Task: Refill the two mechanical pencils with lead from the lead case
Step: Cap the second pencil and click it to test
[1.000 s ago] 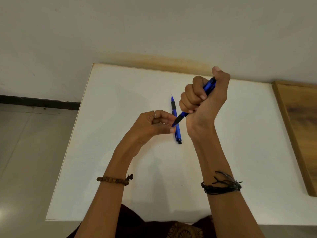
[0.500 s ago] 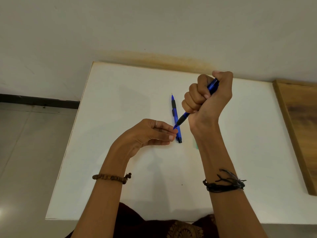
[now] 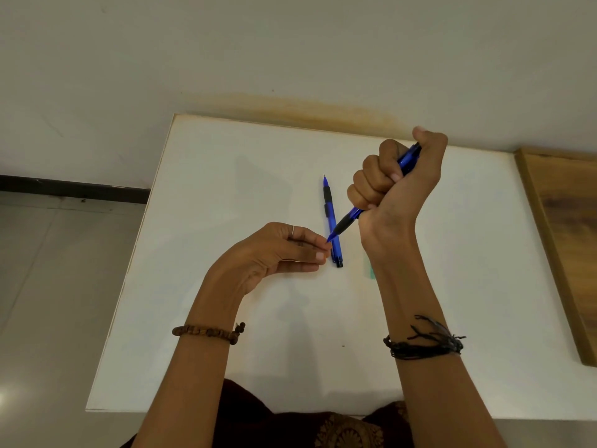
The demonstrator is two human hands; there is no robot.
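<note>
**Pencil tip meets waiting fingers over white tabletop**

A person's right hand (image 3: pixel 399 184) grips a blue pencil (image 3: pixel 347 223) in a closed fist, thumb up over its rear end, the barrel slanting down and to the left so that its tip points at the left hand (image 3: pixel 281 253). The left hand's fingers (image 3: pixel 315 245) are extended and drawn close together, their tips touching or almost touching the pencil's point; whether a lead is pinched between them is too fine to tell. A second blue pencil (image 3: pixel 332 221) lies flat on the tabletop (image 3: pixel 210 221) just beyond the left fingertips, its long axis running away from the person, point at the far end, black cap at the near end. The held pencil crosses above it. A pale green sliver (image 3: pixel 371 272), possibly the lead case, shows just beside the right wrist, mostly hidden.

The coming move appears to turn on the line between the slanted tip and the left fingertips, which lie straight along the barrel's axis. The left hand is the nearer one to both the tip and the resting pencil. A thin lead could snap if pushed off that axis.
</note>
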